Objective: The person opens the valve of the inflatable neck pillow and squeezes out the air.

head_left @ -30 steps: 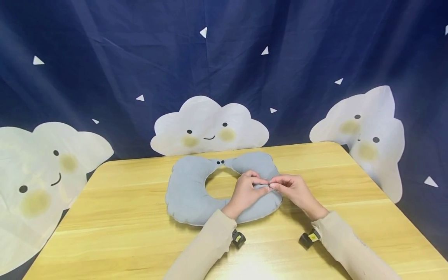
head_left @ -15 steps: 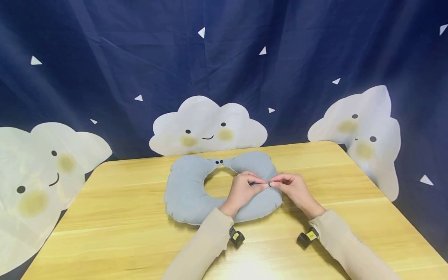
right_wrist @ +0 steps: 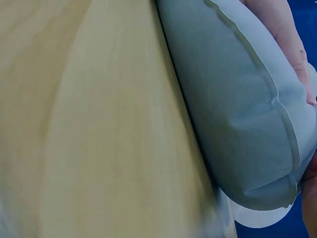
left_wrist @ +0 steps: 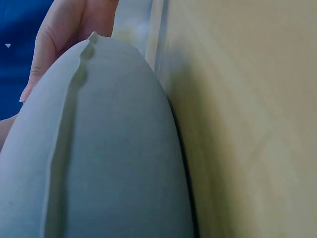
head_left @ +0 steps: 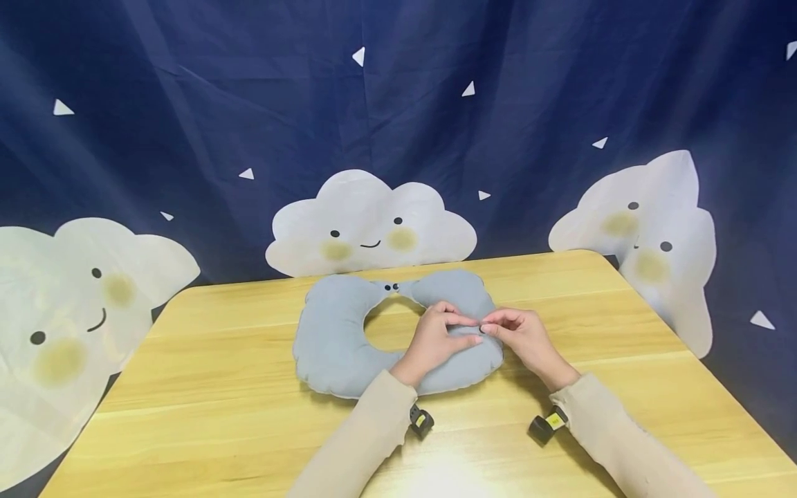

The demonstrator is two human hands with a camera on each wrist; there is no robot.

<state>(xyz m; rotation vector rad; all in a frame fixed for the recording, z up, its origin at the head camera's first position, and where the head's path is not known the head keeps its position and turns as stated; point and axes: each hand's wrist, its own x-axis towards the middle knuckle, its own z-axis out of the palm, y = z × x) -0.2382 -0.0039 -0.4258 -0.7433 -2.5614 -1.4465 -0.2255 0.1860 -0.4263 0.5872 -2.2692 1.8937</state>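
Grey neck pillow (head_left: 349, 339) lies flat on table (head_left: 218, 415), opening toward 12 o'clock. Both hands meet over its 3 o'clock arm. Left hand (head_left: 436, 339) and right hand (head_left: 519, 335) pinch something small, probably the air valve; grip closed, pillow steadied beneath.

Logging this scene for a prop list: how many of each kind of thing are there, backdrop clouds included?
Grey inflatable neck pillow: 1
Wooden table: 1
White smiling clouds on the backdrop: 3
Hands, left hand, right hand: 2
Total: 7
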